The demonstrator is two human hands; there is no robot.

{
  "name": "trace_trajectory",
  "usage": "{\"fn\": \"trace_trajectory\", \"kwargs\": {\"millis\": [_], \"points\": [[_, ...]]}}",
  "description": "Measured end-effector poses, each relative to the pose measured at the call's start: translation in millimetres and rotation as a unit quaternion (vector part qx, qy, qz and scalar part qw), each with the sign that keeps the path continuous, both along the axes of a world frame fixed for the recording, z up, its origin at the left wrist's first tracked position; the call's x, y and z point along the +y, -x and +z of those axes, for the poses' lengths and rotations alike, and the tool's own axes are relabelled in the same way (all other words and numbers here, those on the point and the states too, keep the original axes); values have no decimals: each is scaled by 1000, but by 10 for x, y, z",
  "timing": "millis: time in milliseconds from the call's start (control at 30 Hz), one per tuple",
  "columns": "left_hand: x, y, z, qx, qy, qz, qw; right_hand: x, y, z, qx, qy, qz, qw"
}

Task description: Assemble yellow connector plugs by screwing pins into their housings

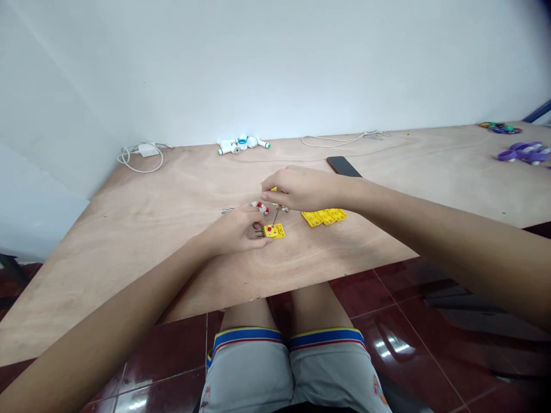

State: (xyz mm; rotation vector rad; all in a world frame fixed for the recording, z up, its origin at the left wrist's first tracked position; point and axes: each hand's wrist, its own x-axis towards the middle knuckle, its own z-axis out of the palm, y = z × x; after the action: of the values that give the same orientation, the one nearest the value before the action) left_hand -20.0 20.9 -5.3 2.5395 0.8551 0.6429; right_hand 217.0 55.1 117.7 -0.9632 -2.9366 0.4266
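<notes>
My left hand point(241, 230) is closed around the left end of a small yellow plug point(278, 232) lying on the table. The plug has an open plastic shell, a red round part and metal prongs pointing left between my fingers. Over it, my right hand point(286, 189) grips a screwdriver point(276, 216), its thin shaft slanting down to the plug. A bit of yellow shows between the right fingers, the handle mostly hidden. Just behind the left hand lie small red and white parts point(260, 207). Several yellow plastic shells point(325, 217) sit under and beside my right wrist.
A dark phone point(343, 166) lies behind my right forearm. Along the wall are a white adapter with cable point(148, 150), white and blue pieces point(243, 143) and a thin white cable point(336, 139). Purple rings point(526, 151) lie far right. The wooden table's point(224, 287) front edge is near my legs.
</notes>
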Motion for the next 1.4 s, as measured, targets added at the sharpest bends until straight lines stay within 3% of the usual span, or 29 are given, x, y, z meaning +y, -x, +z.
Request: {"fn": "trace_trajectory", "kwargs": {"millis": [200,600,1033,1233,1400], "points": [[6,0,-11,-2,-7,1,1000,-16,-6,33,12,28,12,999],[-5,-7,2,-9,-3,-3,1000,-9,-36,30,6,15,4,1000],[2,1,-3,2,-8,-4,1000,30,-64,65,-5,63,64,996],[1,-6,2,-4,-5,-8,1000,24,-43,83,-9,40,20,999],[1,-5,4,3,-9,-2,1000,3,-46,112,-4,57,71,996]]}}
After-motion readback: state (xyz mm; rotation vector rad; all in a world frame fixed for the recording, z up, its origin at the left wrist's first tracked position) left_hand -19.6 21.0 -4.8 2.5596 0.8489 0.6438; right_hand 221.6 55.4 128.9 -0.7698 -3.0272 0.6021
